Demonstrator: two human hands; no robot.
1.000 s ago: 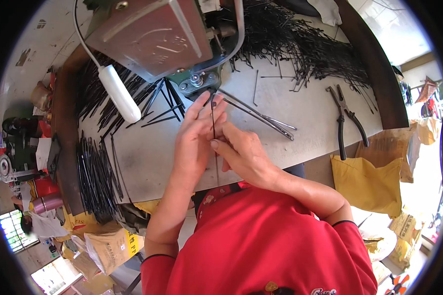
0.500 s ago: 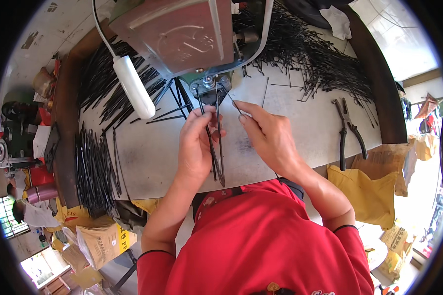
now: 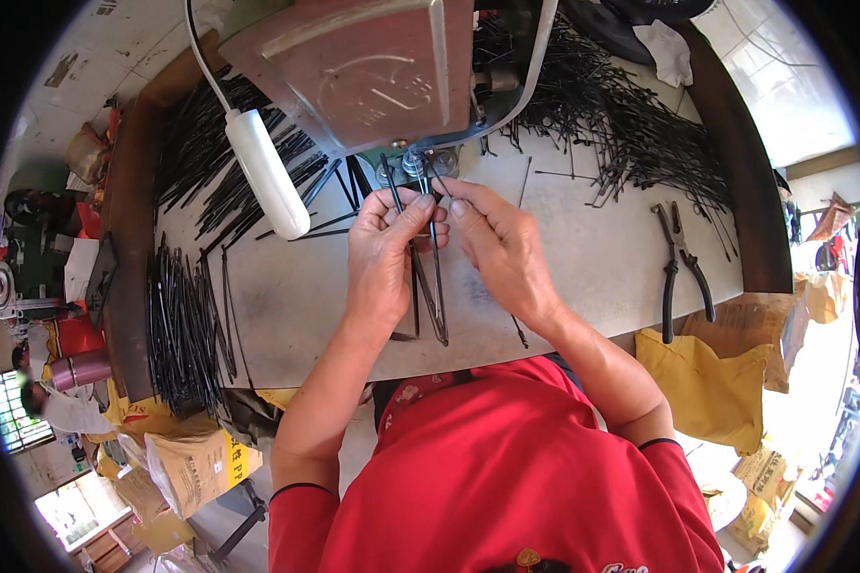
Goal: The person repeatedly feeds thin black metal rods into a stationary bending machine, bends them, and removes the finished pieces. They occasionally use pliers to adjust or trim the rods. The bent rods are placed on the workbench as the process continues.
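My left hand (image 3: 380, 258) is closed around long, thin black rods; a narrow V-shaped black rod (image 3: 439, 315) hangs below its fingers, pointing toward me. Close beside it, my right hand (image 3: 508, 246) pinches a thinner black rod, whose knobbed lower end (image 3: 520, 332) sticks out under the palm. Both sets of fingertips almost meet just below the round metal fittings (image 3: 413, 164) of a red-brown and green machine (image 3: 354, 81). The upper rod ends reach up to these fittings. My fingers hide where the rods meet.
A white lamp (image 3: 266, 177) hangs left of the machine. Black rods lie in piles at far left (image 3: 244, 181) and near left (image 3: 182, 325). Thin rods with bent ends (image 3: 631, 143) are heaped at far right. Black-handled pliers (image 3: 677, 263) lie on the right, inside the table's raised wooden edge (image 3: 760, 220).
My right hand has come left and slightly up, beside the left fingertips. My left thumb now presses higher on the rods. The thinner rod's lower end now shows beneath my right hand.
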